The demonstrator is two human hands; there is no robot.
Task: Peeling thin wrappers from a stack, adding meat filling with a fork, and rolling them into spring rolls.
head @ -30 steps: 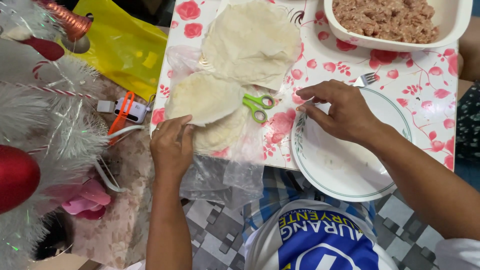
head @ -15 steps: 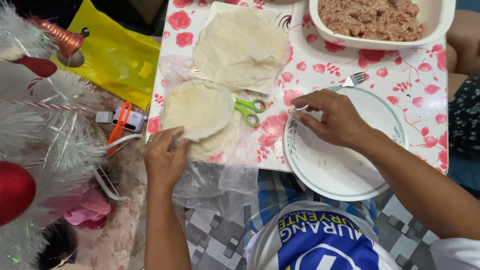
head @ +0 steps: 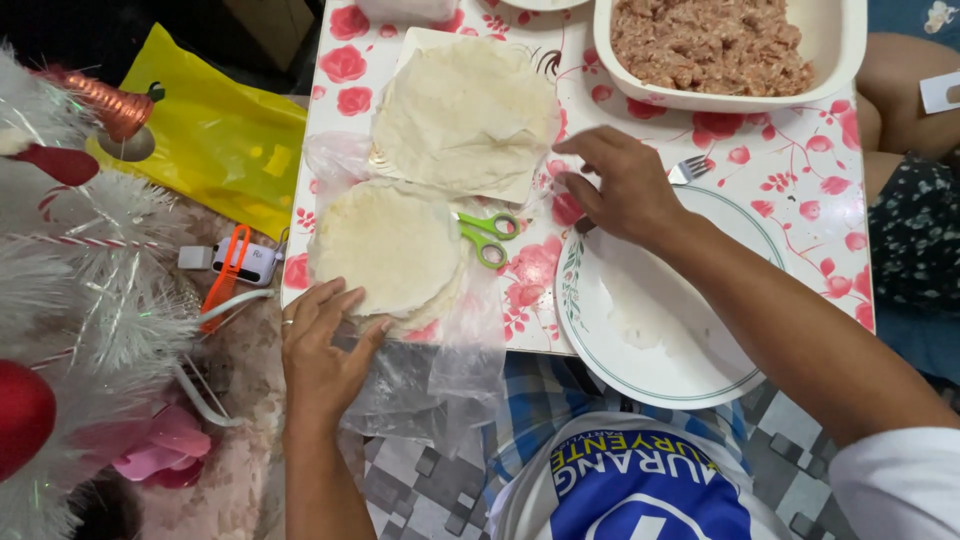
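Left hand (head: 325, 350) flat, fingers apart, on near edge of thin, floppy, tear-prone wrappers (head: 390, 245); right hand (head: 625, 185) loosely open, empty, over plate (head: 700, 370).

Bowl of minced meat (head: 712, 45), yellow bag (head: 215, 150), white tinsel tree (head: 75, 280) with red baubles (head: 22, 412).

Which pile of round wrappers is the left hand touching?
The left hand touches the nearer wrapper stack, lying on clear plastic at the table's edge. The farther stack, up beside the meat bowl, is untouched.
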